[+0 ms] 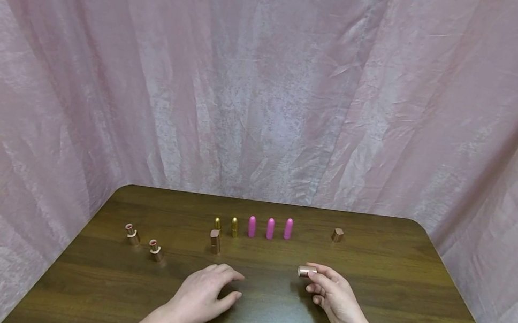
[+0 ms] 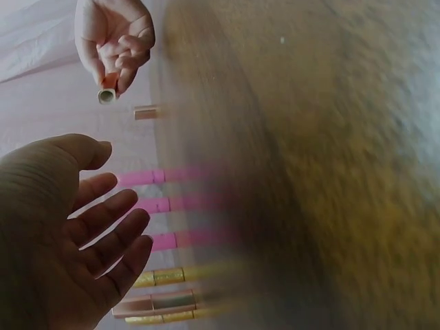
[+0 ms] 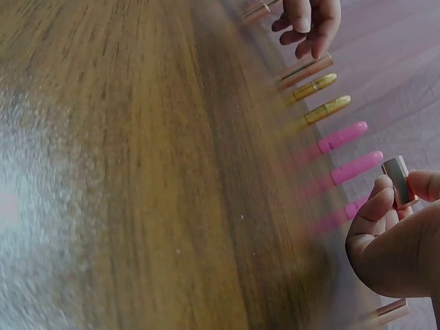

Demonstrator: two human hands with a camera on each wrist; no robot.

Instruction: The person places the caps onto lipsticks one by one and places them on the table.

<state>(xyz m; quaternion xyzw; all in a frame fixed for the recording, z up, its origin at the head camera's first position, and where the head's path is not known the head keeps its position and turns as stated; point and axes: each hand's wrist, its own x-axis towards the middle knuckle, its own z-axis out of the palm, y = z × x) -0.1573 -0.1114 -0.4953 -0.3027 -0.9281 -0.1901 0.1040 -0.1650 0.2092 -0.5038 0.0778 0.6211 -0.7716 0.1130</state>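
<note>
Between thumb and fingertips, my right hand [image 1: 334, 301] pinches a rose-gold lipstick cap [image 1: 305, 271], held sideways above the table. The cap's hollow end shows in the left wrist view. My left hand [image 1: 205, 293] holds nothing, its fingers relaxed over the table. Beyond it stands a capped rose-gold lipstick [image 1: 215, 243]. Further left are two uncapped lipsticks, one nearer [image 1: 156, 253] and one farther [image 1: 133, 236], both upright. A second rose-gold cap [image 1: 337, 236] stands at the back right, past my right hand.
Behind the capped lipstick a row of bullet-shaped tubes stands upright: two gold ones, including a gold tube [image 1: 234, 227], then three pink ones, including a pink tube [image 1: 270, 228]. They stand on a dark wooden table [image 1: 388, 253]. Pink curtains [image 1: 268, 87] hang behind it and at both sides.
</note>
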